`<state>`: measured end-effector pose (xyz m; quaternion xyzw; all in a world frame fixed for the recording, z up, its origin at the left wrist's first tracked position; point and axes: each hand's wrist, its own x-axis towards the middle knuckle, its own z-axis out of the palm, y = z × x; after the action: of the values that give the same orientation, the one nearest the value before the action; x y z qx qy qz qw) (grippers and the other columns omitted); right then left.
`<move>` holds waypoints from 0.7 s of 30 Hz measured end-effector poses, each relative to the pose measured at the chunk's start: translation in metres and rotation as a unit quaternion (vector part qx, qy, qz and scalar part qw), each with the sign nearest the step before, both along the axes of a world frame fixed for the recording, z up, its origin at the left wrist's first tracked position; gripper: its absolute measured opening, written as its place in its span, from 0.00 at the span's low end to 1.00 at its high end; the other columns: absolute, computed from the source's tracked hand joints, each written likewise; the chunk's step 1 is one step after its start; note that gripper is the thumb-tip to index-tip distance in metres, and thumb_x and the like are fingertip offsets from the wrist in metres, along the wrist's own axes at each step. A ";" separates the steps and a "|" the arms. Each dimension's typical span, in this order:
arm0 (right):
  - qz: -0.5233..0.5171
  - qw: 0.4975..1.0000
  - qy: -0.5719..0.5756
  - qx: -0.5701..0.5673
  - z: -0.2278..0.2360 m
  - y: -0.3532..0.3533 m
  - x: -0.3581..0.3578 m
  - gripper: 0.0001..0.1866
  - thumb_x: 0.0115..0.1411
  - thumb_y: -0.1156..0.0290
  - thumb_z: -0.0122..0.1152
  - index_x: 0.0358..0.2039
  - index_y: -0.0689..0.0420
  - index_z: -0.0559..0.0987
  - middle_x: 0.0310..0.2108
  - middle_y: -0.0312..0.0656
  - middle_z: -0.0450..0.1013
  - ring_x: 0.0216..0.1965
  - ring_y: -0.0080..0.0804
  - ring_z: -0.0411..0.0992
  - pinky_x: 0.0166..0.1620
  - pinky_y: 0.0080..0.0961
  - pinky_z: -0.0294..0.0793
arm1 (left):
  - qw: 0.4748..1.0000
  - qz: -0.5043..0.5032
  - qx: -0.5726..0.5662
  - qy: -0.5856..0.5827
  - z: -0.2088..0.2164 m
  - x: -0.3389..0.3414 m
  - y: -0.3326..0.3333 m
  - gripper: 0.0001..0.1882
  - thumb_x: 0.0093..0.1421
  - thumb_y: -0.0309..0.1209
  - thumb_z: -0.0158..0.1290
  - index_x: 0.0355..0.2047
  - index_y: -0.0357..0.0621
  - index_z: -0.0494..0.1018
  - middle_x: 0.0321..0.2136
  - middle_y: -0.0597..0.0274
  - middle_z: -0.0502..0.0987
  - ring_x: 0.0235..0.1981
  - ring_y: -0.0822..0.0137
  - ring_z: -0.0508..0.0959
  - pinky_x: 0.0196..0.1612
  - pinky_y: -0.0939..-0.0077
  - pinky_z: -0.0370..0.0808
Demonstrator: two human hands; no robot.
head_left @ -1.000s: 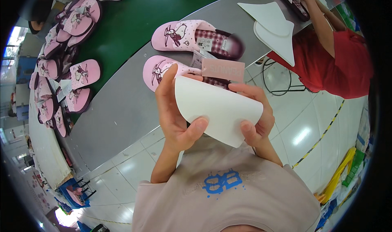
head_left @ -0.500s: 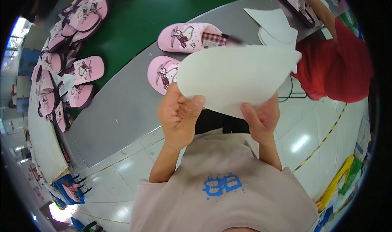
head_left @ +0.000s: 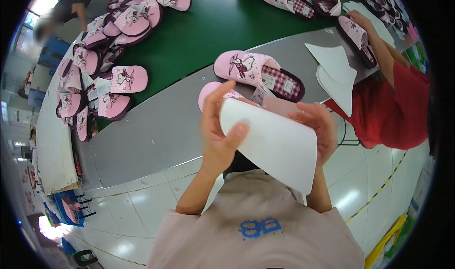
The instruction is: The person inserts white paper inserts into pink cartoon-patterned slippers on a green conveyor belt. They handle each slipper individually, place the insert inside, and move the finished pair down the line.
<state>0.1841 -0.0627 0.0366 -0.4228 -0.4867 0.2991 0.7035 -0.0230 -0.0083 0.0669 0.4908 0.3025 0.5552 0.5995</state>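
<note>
A white, sole-shaped sheet [head_left: 275, 146] is bent over between my hands, above the near edge of the table. My left hand [head_left: 220, 131] grips its left end, with the thumb pressed on the front face and the fingers behind. My right hand [head_left: 324, 129] curls round its right side; the sheet hides the right thumb and palm. A dull pink strip [head_left: 284, 106] shows just behind the sheet, and I cannot tell whether it is part of it. Beyond lie a pink slipper [head_left: 246, 66] with a checked insole and a second pink slipper [head_left: 208, 93], partly covered by my hands.
A grey tabletop [head_left: 142, 148] borders a green surface [head_left: 208, 27]. Piled pink slippers [head_left: 128, 79] lie at the left, with more slippers [head_left: 289, 1] at the far side. Loose white sheets [head_left: 332, 63] lie near a co-worker in a red shirt [head_left: 398, 103], whose hand touches a slipper [head_left: 355, 37].
The sheet has gone from nearly flat to bent over, and its near end now hangs lower. My right hand has shifted from its near edge to its side. The view has swung.
</note>
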 end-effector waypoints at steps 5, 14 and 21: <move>0.180 0.982 -0.023 0.048 -0.011 -0.006 0.033 0.23 0.71 0.58 0.59 0.51 0.69 0.79 0.63 0.61 0.71 0.58 0.47 0.77 0.59 0.45 0.78 | 0.986 0.087 0.126 0.060 -0.017 0.003 -0.005 0.36 0.64 0.31 0.66 0.69 0.38 0.63 0.46 0.54 0.80 0.48 0.64 0.82 0.53 0.69 0.79; -0.008 0.952 -0.304 -0.042 0.030 0.025 0.095 0.18 0.67 0.70 0.60 0.51 0.70 0.81 0.60 0.48 0.74 0.58 0.39 0.75 0.58 0.31 0.74 | 0.859 0.072 0.263 0.432 -0.004 0.000 0.091 0.29 0.69 0.45 0.57 0.64 0.42 0.71 0.50 0.53 0.80 0.51 0.56 0.81 0.60 0.61 0.74; 0.083 0.877 -0.471 -0.049 0.011 0.087 0.112 0.15 0.62 0.73 0.68 0.44 0.73 0.82 0.54 0.49 0.77 0.50 0.45 0.78 0.52 0.34 0.79 | 0.804 -0.161 0.178 0.544 -0.039 0.001 0.186 0.48 0.51 0.50 0.71 0.70 0.47 0.68 0.68 0.47 0.69 0.71 0.48 0.67 0.73 0.54 0.63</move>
<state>0.2960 0.0242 0.0479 -0.5056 -0.7788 0.1456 0.3416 -0.0216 0.1781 0.0278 0.8518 0.3918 0.1367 0.3198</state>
